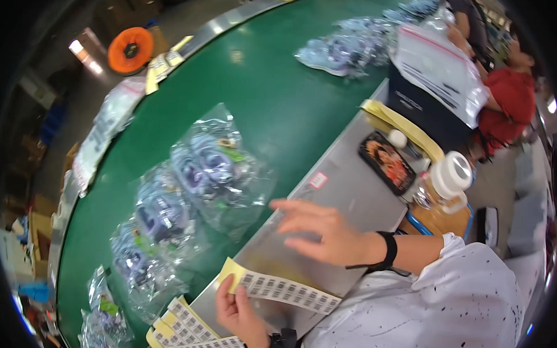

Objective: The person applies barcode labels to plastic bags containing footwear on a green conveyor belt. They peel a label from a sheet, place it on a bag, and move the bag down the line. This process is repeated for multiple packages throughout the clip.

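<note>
My left hand (239, 310) pinches the edge of a yellow-backed sheet of barcode stickers (289, 292) over the metal ledge. My right hand (320, 229) hovers above the ledge with its fingers stretched and apart. Nothing shows in it, though its fingertips are slightly blurred. Beyond my hands, several pairs of light blue shoes in clear plastic bags lie on the green conveyor belt; the closest to my right hand is a bagged pair (207, 161). More sticker sheets (189, 333) lie beside my left wrist.
A phone (387, 163), a white-lidded bottle (447, 177) and a dark box (420, 101) topped by a plastic bag (440, 70) stand along the ledge (353, 202) to the right. Bagged shoes (341, 49) pile up at the belt's far end. A person in red (509, 107) is at the right.
</note>
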